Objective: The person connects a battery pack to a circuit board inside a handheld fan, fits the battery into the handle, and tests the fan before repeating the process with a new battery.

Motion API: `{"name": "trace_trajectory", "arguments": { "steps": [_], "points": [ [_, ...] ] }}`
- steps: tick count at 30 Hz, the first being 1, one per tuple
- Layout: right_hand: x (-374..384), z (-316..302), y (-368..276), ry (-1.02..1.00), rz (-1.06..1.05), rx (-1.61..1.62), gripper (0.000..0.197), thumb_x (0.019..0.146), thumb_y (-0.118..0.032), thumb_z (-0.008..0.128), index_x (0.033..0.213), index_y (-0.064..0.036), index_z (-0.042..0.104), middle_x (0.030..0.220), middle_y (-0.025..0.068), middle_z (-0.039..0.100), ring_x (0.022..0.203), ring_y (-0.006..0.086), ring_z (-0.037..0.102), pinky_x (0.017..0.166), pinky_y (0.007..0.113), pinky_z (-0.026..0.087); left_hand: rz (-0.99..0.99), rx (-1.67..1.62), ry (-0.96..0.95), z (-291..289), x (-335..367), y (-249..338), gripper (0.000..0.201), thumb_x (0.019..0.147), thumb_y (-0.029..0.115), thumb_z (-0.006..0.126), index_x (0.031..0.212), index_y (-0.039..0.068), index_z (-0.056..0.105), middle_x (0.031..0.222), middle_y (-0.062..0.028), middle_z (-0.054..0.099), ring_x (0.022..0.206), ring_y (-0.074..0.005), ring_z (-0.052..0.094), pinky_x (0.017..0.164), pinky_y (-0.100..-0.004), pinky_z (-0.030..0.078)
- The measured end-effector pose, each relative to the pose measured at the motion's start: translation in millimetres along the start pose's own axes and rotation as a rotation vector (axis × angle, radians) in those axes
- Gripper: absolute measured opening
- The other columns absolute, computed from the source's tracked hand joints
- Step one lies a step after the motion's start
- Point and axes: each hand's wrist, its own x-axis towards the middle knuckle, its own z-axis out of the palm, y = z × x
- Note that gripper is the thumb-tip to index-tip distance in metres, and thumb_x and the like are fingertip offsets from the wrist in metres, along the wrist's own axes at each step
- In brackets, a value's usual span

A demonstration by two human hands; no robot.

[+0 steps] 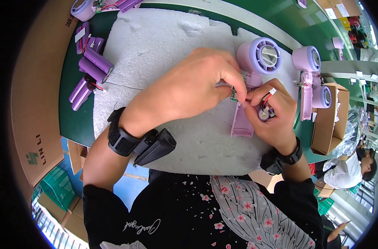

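Observation:
A lavender handheld fan (255,56) lies on the white foam board, its pink handle (242,122) opened up and pointing toward me. My left hand (205,81) is closed over the top of the handle, thumb and fingers pinched at a small green circuit board (234,95). Beside it, my right hand (276,110) curls round a purple cylindrical battery (264,114), whose metal end and red and black wires with a white plug (273,91) show. The right fingertips meet the left ones at the board; what lies between them is hidden.
Several purple batteries (95,64) with wires lie left of the foam board (156,50). More fans (307,58) sit on the right, by an open cardboard box (336,118). A tall carton (31,103) stands on the left. A person in white (346,170) is at far right.

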Motion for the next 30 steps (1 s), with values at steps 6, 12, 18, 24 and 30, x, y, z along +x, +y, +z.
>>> {"name": "trace_trajectory", "arguments": {
  "steps": [6,12,18,24,30],
  "points": [
    [0,-3,0,-0.011,0.001,-0.019,0.019,0.067,0.006,0.075,0.079,-0.0036,0.063,0.076,0.0063,0.065,0.071,0.0202,0.058,0.061,0.029,0.046,-0.061,-0.099,-0.158,-2,2,14,0.022,0.077,-0.010,0.064,0.095,0.002,0.069,0.096,-0.0096,0.066,0.083,-0.0215,0.065,0.075,-0.0315,0.053],
    [0,2,-4,0.015,0.019,-0.038,0.019,0.067,0.005,0.076,0.080,-0.0031,0.064,0.072,0.0052,0.063,0.070,0.0194,0.057,0.059,0.028,0.044,-0.104,-0.266,-0.109,5,0,6,0.022,0.077,-0.012,0.060,0.094,0.001,0.067,0.094,-0.0085,0.066,0.084,-0.0186,0.064,0.073,-0.0304,0.053],
    [-1,4,-2,0.045,-0.024,-0.043,0.022,0.068,0.003,0.077,0.086,-0.0028,0.066,0.083,0.0084,0.062,0.070,0.0214,0.057,0.059,0.030,0.046,-0.164,-0.308,-0.156,4,-2,7,0.020,0.077,-0.012,0.061,0.093,0.000,0.065,0.091,-0.0064,0.064,0.088,-0.0159,0.063,0.076,-0.0288,0.053],
    [-7,8,0,0.147,0.005,-0.073,0.026,0.073,-0.005,0.079,0.097,-0.0045,0.069,0.091,0.0093,0.057,0.071,0.0229,0.059,0.057,0.032,0.050,-0.225,-0.303,-0.182,0,-3,8,0.016,0.079,-0.010,0.065,0.090,0.000,0.064,0.091,-0.0050,0.063,0.088,-0.0142,0.062,0.076,-0.0272,0.051],
    [-8,-3,-3,0.042,0.004,-0.038,0.017,0.078,-0.004,0.075,0.093,-0.0010,0.068,0.086,0.0121,0.055,0.067,0.0210,0.056,0.057,0.029,0.045,-0.358,-0.404,-0.182,-10,-1,10,0.012,0.082,-0.001,0.074,0.092,0.001,0.067,0.091,-0.0030,0.063,0.087,-0.0115,0.060,0.074,-0.0259,0.049]
  ]
}}
